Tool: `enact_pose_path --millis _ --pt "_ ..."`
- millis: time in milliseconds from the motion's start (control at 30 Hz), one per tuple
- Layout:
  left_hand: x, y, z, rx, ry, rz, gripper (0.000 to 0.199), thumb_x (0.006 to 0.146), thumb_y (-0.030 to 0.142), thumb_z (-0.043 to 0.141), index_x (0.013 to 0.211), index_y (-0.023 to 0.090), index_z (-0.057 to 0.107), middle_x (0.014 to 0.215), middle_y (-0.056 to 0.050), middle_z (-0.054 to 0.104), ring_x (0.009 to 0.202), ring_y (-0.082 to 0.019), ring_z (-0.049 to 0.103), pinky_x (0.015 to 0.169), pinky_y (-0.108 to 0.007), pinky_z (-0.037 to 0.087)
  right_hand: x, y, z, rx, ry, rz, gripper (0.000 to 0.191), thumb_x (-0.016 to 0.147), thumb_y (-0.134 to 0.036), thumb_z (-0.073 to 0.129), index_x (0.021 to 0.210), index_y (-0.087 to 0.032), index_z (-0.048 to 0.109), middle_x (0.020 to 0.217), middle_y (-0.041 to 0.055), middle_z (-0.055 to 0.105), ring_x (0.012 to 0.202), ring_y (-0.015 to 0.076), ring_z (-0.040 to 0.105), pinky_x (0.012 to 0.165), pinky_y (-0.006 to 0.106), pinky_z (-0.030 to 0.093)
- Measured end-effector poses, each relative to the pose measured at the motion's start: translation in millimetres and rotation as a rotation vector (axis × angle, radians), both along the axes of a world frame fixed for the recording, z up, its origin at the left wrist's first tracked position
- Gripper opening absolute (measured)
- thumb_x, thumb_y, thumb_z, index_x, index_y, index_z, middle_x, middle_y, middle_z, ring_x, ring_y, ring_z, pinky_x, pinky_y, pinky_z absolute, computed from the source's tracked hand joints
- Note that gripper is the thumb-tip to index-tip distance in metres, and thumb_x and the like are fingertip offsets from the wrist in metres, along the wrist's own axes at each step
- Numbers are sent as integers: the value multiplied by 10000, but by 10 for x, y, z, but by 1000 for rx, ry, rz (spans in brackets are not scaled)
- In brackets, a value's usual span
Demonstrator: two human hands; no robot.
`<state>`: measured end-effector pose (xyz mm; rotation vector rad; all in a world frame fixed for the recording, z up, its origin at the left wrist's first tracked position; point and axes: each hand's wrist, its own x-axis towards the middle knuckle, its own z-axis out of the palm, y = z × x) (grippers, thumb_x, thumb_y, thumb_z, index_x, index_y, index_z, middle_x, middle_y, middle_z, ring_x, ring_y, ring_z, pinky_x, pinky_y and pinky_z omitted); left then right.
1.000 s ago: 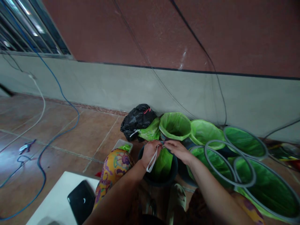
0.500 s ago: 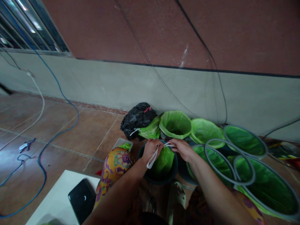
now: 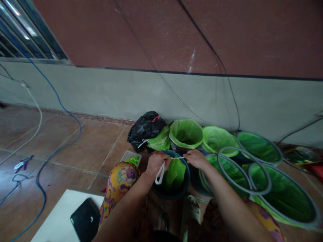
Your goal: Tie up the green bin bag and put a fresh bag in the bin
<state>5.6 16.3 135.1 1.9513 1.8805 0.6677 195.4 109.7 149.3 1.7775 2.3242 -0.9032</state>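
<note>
A white drawstring [image 3: 176,157] is stretched tight between my two hands. My left hand [image 3: 156,164] is closed on one end, and a loop of it hangs below the fingers. My right hand [image 3: 195,158] pinches the other end. Under the string, a green plastic bag [image 3: 176,173] sits gathered inside a dark round bin [image 3: 187,184]. The bin stands on the floor between my knees. Whether the string is knotted is too small to tell.
Behind are a tied black bag [image 3: 143,129], a tied green bag [image 3: 161,139] and a green-lined bin [image 3: 186,134]. More lined bins and loose grey rings [image 3: 271,183] crowd the right. A small tray [image 3: 127,155], a white board [image 3: 59,215], a phone [image 3: 85,218] and a blue cable [image 3: 60,147] lie left.
My hands have moved apart and the white string between them has drawn straight. The whole view has shifted slightly.
</note>
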Motion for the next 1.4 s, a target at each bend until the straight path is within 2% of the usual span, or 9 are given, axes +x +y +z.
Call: enact_pose_path --millis 100,233,367,567,700,933,1033,1167,1400 --pt "22 41 -55 -46 -402 93 342 802 307 564 486 183 522 618 6 542 649 -118 528 638 -251 394 -24 -16 -8 1 -15 19 318 839 -324 496 659 -180 714 688 55 696 644 152 596 577 256 348" --pt "115 76 -90 -194 -1021 202 233 734 345 617 575 177 584 536 38 487 510 -82 432 508 -228 333 -45 -26 -47 5 60 8 316 809 -310 542 533 -203 654 595 49 654 599 164 584 570 279 333" --pt "195 79 -93 -318 -1371 163 391 728 497 645 560 167 521 621 1 585 483 -65 451 470 -220 326 -61 -50 -71 19 177 -11 353 789 -307 590 450 -213 565 490 17 572 508 130 494 527 279 295" --pt "221 105 -94 -272 -1349 41 269 655 364 754 769 145 646 627 30 581 570 -76 512 577 -221 389 -44 -169 48 -294 685 79 387 834 -516 550 649 -182 610 584 -7 586 524 101 493 510 230 372" --pt "219 98 -89 -253 -1202 -79 237 624 299 770 757 135 662 696 11 621 648 -89 526 649 -230 408 -53 -199 116 -380 796 124 421 807 -569 591 685 -168 628 618 -5 587 556 92 496 510 212 381" --pt "204 121 -152 -163 -1023 -63 318 795 449 624 679 157 572 593 54 493 545 -74 438 555 -225 351 -116 -161 106 -355 1042 -272 472 818 -588 559 1025 -179 675 998 86 690 601 105 572 457 214 391" --pt "212 129 -177 -140 -1031 -68 326 825 477 581 719 170 547 607 53 495 538 -79 453 550 -231 364 -128 -187 43 -432 1012 -260 437 819 -531 589 1127 -224 639 1144 86 664 589 95 590 436 206 382" --pt "217 132 -205 -128 -1045 -84 349 847 518 537 805 172 554 632 46 529 532 -81 480 542 -231 384 -133 -216 -59 -479 967 -114 430 822 -554 592 1067 -207 654 904 43 682 623 102 592 508 207 424" --pt "230 123 -167 -207 -1158 158 250 734 406 659 740 179 555 607 35 609 549 -107 581 546 -236 440 -104 -163 -71 -380 762 -94 341 708 -493 705 804 -168 665 591 -24 588 537 94 523 487 209 394"
